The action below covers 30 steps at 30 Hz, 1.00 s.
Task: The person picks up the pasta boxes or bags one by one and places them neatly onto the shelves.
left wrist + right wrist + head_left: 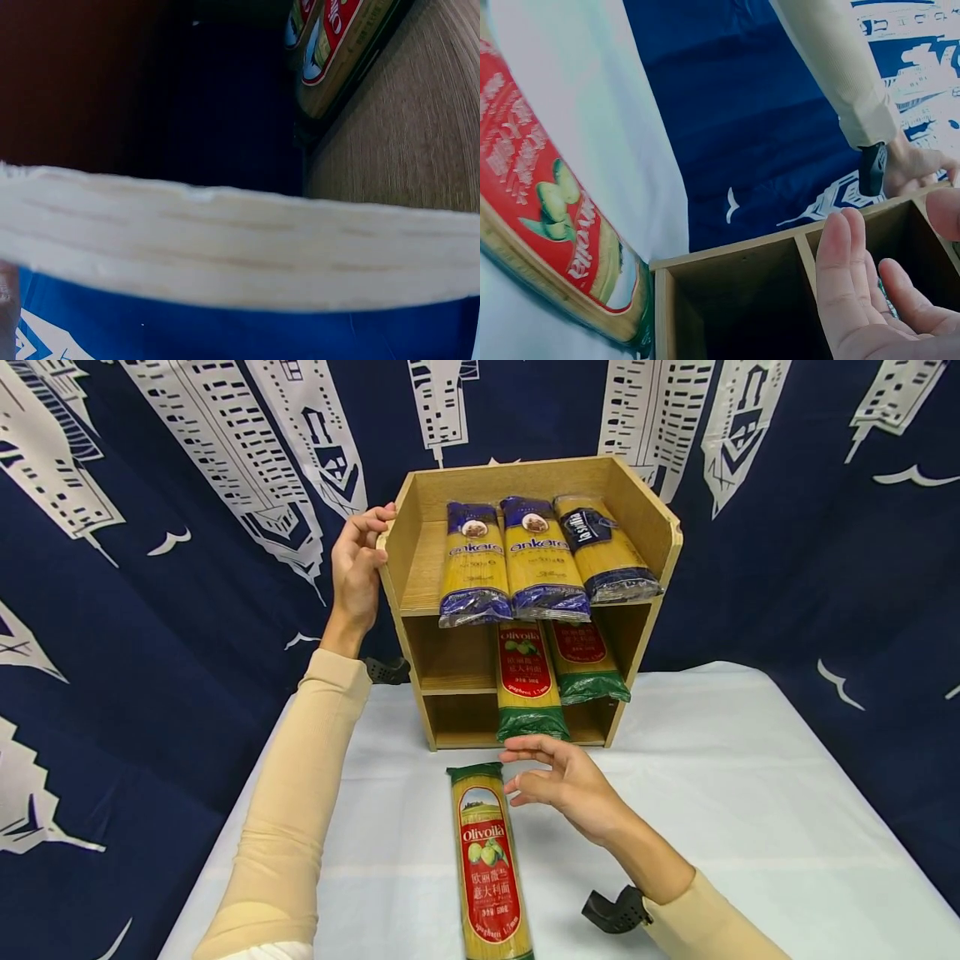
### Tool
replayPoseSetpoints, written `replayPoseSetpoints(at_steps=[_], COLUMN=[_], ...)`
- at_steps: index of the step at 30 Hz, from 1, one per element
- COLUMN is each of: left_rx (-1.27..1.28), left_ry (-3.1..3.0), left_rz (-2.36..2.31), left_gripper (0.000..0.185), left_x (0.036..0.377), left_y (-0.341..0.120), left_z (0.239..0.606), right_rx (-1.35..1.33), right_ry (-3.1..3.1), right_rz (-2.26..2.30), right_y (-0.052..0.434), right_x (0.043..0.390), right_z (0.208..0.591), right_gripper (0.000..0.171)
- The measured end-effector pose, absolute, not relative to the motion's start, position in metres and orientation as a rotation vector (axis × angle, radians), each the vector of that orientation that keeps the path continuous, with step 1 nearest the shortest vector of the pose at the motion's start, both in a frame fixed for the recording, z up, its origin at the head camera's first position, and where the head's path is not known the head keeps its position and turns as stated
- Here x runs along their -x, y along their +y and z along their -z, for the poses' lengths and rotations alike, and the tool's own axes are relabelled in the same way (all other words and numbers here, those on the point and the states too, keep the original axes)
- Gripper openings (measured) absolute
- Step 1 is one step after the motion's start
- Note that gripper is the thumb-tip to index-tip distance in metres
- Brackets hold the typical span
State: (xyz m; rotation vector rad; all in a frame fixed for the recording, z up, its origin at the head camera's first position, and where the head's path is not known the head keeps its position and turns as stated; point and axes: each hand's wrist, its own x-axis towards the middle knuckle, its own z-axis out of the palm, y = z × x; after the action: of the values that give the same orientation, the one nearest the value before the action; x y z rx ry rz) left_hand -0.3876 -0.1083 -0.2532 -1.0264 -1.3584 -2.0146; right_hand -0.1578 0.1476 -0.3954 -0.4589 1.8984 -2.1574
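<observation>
My left hand (357, 568) grips the left side panel of a small wooden shelf (405, 543), thumb and fingers at its front edge. The panel's pale edge fills much of the left wrist view. My right hand (566, 785) is held in front of the shelf with fingers extended and holds nothing. Just left of it, a pack of Olivoilà spaghetti (491, 860) lies on the table, red label up. Another spaghetti pack (527, 672) sticks out of the middle compartment, close above my right fingers. Beside it, a second green-ended pack (585, 664) sits tilted.
Two ankara pasta packs (474, 564) (542, 560) and a dark-labelled pasta pack (606, 547) lie on the top shelf, their ends over its front edge. A white cloth (720, 760) covers the table. Behind hangs a navy curtain (787, 585) with white building prints.
</observation>
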Motion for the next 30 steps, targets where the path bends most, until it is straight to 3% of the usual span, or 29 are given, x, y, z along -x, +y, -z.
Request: replayPoseSetpoints(at_steps=[30], left_rx=[1.029], left_ry=[-1.333], left_rz=[2.035], left_gripper=[0.027], left_x=[0.389], left_y=[-0.108], left_z=[0.254], right_rx=[0.324], right_ry=[1.72], right_rz=[2.345], right_y=[0.149], right_x=[0.217], right_z=[0.391], right_gripper=[0.051])
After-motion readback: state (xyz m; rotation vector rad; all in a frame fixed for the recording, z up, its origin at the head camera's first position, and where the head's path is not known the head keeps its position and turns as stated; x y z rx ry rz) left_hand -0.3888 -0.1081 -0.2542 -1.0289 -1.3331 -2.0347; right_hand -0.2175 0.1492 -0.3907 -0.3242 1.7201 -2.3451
